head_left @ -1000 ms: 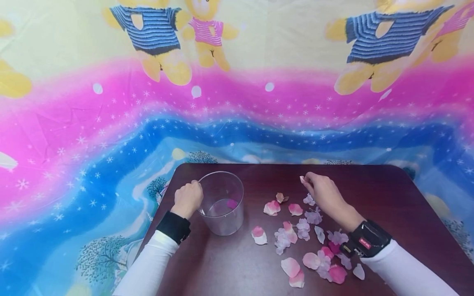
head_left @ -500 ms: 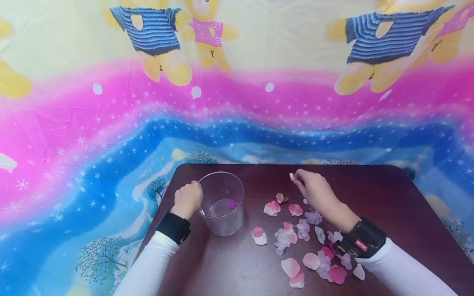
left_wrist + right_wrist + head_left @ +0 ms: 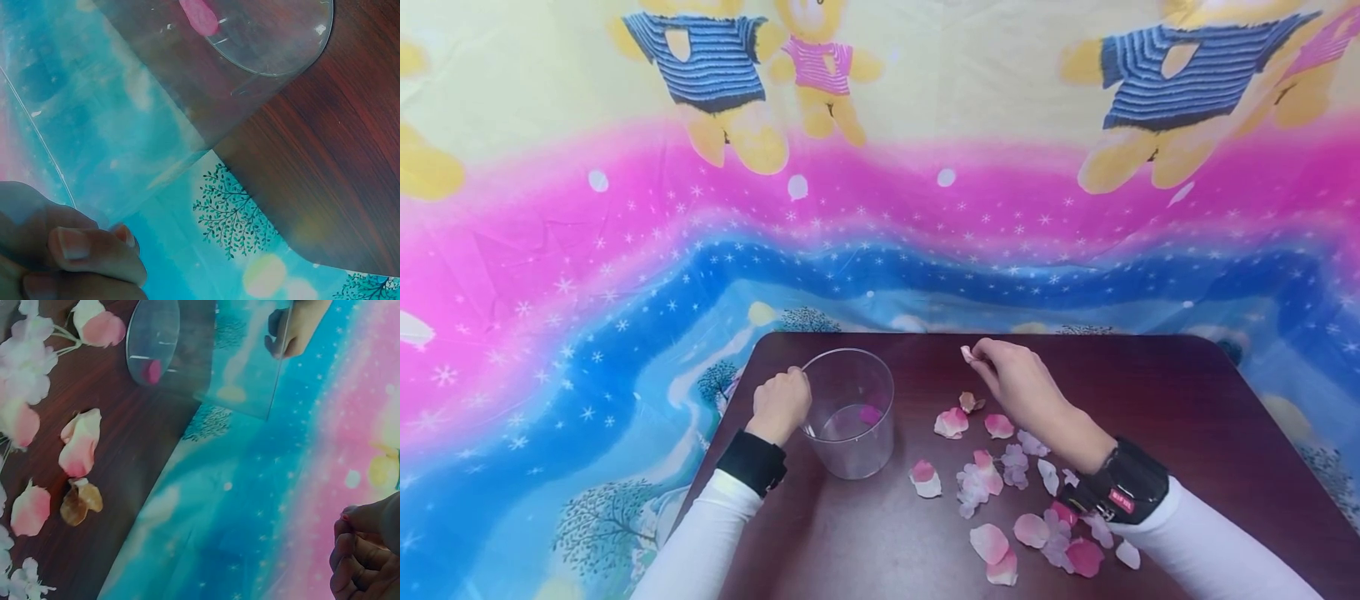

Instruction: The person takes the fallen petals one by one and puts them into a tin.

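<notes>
At the left of the table, my left hand [image 3: 782, 406] grips the rim of a clear, round plastic container [image 3: 853, 460]. Inside, a magenta petal [image 3: 870, 414] lies at the bottom; the left wrist view shows this petal [image 3: 201, 17] through the clear wall. My right hand [image 3: 1026, 383] is raised over the far middle of the table and pinches a small pale pink petal [image 3: 967, 354] between thumb and fingertips. That hand [image 3: 365, 559] sits at the lower right of its own wrist view, where its fingers hide most of the petal.
A brownish petal [image 3: 967, 402] and pink-and-white petals [image 3: 951, 423] lie right of the container. Lilac blossoms [image 3: 973, 487] and several more petals [image 3: 988, 543] spread toward the near right, partly under my right forearm. A patterned cloth [image 3: 910, 208] hangs behind the dark table [image 3: 865, 542].
My right hand has moved left toward the container, carrying the pale pink petal. The left hand and the container have stayed in place.
</notes>
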### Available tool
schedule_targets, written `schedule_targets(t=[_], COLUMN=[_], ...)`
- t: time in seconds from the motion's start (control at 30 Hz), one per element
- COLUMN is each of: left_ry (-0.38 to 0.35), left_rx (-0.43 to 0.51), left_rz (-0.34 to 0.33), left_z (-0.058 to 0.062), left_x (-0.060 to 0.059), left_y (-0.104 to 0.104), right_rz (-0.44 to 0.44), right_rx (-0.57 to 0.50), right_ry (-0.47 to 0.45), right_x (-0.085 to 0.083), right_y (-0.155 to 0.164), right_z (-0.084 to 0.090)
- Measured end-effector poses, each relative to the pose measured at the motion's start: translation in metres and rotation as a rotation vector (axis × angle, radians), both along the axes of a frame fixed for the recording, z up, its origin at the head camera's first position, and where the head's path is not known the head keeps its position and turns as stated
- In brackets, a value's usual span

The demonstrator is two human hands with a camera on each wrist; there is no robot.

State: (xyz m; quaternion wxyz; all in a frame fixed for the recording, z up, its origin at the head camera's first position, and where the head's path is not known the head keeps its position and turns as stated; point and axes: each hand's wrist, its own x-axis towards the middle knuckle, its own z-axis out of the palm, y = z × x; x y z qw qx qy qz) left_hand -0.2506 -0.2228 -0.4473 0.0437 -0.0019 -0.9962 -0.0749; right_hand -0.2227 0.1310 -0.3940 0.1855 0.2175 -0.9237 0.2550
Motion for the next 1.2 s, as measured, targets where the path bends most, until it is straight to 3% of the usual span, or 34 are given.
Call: schedule_targets(t=[0.3, 0.77, 1.2], left_ry=[0.009, 0.007, 0.017], left_rx=[-0.003, 0.01, 0.01], left_rz=[-0.007, -0.014, -0.009], left_z=[-0.001, 0.0, -0.001], left_x=[0.0, 0.0, 0.002], left_y=[0.0, -0.001, 0.0], right_rz=[0.012, 0.102, 0.151], right_rx=[0.001, -0.037, -0.057], right_ry=[0.018, 0.106, 0.149], right_x=[0.006, 0.006, 0.003], right_y=[-0.017, -0.054, -0.089], right_z=[0.012, 0.023, 0.015])
